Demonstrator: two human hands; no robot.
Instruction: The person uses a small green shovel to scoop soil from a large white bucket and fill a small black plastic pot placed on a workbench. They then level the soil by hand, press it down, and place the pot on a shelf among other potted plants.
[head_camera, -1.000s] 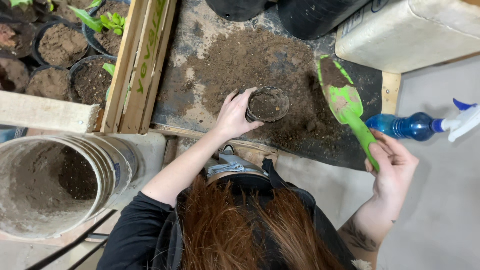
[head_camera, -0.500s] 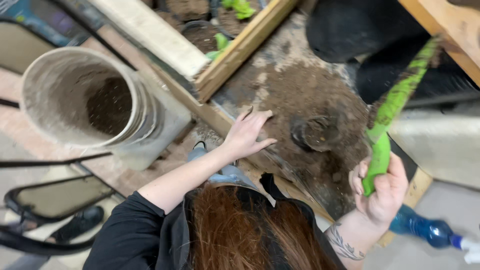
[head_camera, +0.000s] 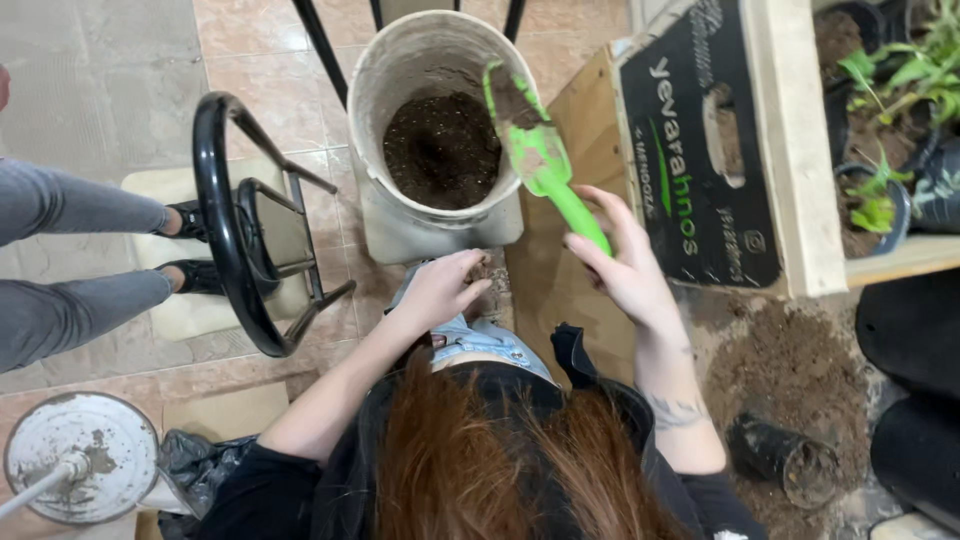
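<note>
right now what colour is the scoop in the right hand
Bright green, with soil on its blade. The scoop shows best in the head view, held over the bucket by the right hand.

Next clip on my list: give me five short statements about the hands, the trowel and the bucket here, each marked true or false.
1. The right hand holds a green trowel by its handle. True.
2. The trowel's blade is clean. False: dark soil clings to the blade, which is over the bucket's mouth.
3. The white bucket holds dark soil. True.
4. The left hand grips the bucket's rim. False: it is empty, fingers loosely curled, below the bucket and apart from it.
5. The small black pot stands upright inside the bucket. False: it lies on its side on spilled soil at the lower right, away from the bucket.
</note>
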